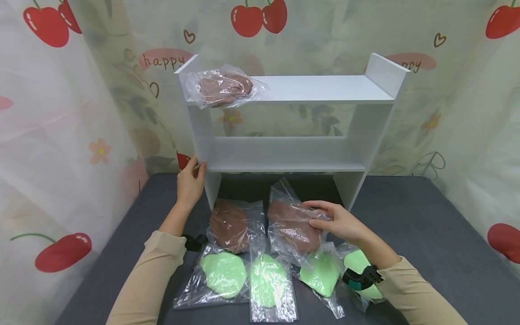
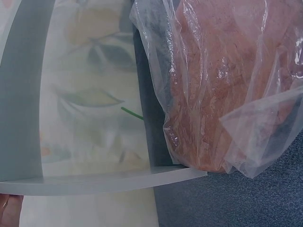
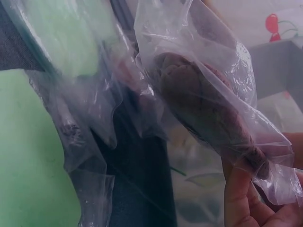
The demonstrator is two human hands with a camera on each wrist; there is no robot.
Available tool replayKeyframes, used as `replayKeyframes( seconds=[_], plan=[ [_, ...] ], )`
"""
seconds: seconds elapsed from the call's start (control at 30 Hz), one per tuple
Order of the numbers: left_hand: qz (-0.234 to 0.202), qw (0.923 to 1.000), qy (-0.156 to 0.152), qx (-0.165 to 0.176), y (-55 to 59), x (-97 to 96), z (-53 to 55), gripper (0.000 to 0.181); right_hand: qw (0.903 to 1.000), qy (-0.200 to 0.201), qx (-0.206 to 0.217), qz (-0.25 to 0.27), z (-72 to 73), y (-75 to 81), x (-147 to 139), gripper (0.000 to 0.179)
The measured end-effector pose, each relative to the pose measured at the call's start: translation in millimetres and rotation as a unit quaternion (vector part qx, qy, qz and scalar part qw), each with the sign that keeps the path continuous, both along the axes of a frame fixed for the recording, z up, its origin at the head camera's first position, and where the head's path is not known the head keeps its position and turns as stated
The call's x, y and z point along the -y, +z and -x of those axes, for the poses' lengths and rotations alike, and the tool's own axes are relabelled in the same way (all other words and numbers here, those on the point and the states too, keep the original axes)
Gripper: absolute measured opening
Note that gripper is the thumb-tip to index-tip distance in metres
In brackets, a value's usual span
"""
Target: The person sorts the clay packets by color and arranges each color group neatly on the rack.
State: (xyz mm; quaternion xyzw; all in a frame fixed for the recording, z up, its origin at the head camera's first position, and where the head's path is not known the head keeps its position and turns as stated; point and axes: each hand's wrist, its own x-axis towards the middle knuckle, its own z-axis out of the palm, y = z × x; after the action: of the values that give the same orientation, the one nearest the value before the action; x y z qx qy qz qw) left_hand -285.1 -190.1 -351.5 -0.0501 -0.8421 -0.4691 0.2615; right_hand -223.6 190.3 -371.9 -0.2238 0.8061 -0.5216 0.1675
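My right hand (image 1: 339, 221) pinches the right edge of a clear plastic bag of brown clay-like material (image 1: 294, 223), tilted up before the shelf's bottom opening. In the right wrist view the fingers (image 3: 236, 191) hold the bag's edge, with the brown lump (image 3: 203, 99) inside. My left hand (image 1: 191, 183) grips the left side panel of a white shelf (image 1: 284, 155) at middle-board height. Beside the held bag, another brown bag (image 1: 229, 225) lies at the lower left opening; it looms large (image 2: 227, 85) in the left wrist view. A third brown bag (image 1: 225, 88) rests on the top board's left end.
Several bags of light green material lie in front on the dark table (image 1: 422, 234), among them a left one (image 1: 224, 274) and a middle one (image 1: 268, 280). Printed cloth (image 1: 101, 113) surrounds the table. A thin cable (image 1: 432, 162) is behind at the right.
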Motion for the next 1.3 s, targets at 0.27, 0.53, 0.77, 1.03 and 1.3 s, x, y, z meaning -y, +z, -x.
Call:
replayKeyframes(
  seconds=[0.27,0.53,0.77,1.03,1.3],
  plan=[
    [-0.002,1.0,-0.004,-0.003,0.1,0.4,-1.2,0.045,0.9992,0.03,0.007,0.027,-8.3,7.0,5,0.055],
    [0.001,1.0,-0.008,0.001,0.1,0.7,-2.7,0.047,0.9957,0.073,-0.004,0.056,-13.9,13.5,12,0.051],
    [0.002,1.0,-0.005,0.0,0.4,0.9,-2.8,0.047,0.991,0.103,-0.016,0.084,-19.3,20.4,17,0.048],
    [0.002,1.0,-0.003,-0.006,0.2,0.3,-1.9,0.047,0.9881,0.116,-0.058,0.082,-23.6,35.5,17,0.046],
    [0.003,1.0,-0.001,-0.008,0.4,-0.1,-1.0,0.047,0.9845,0.106,-0.121,0.069,-24.3,54.8,12,0.045]
  ],
)
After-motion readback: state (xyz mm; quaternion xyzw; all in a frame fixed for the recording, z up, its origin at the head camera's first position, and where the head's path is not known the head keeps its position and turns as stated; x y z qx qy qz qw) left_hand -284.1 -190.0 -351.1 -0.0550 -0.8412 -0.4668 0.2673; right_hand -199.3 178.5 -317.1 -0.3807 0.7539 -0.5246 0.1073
